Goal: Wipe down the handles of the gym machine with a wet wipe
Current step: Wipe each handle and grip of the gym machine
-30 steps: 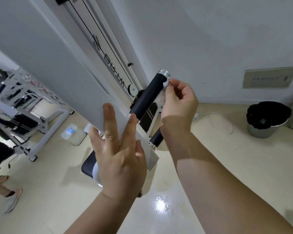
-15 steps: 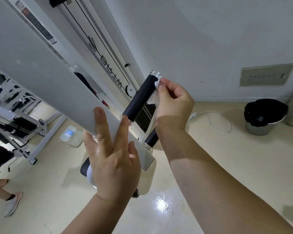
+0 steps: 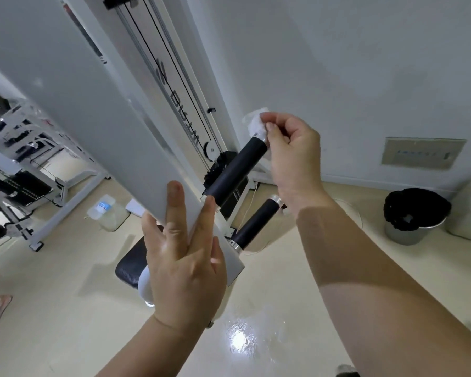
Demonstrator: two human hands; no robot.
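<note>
Hands, left (image 3: 185,265) and right (image 3: 291,148); wipe (image 3: 256,123) half-hidden

I see a glossy cream floor (image 3: 283,308) carrying a black-lined metal bin (image 3: 415,213), a clear plastic box (image 3: 104,210) and a white machine frame (image 3: 76,183).

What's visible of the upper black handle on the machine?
The upper black cylindrical handle is a matte grip, rubber or foam by its look, with a silver metal cap at the free end. It juts from the white machine arm, tilted up to the right. The right hand pinches a crumpled white wet wipe against the cap; the rest of the grip is bare.
</note>
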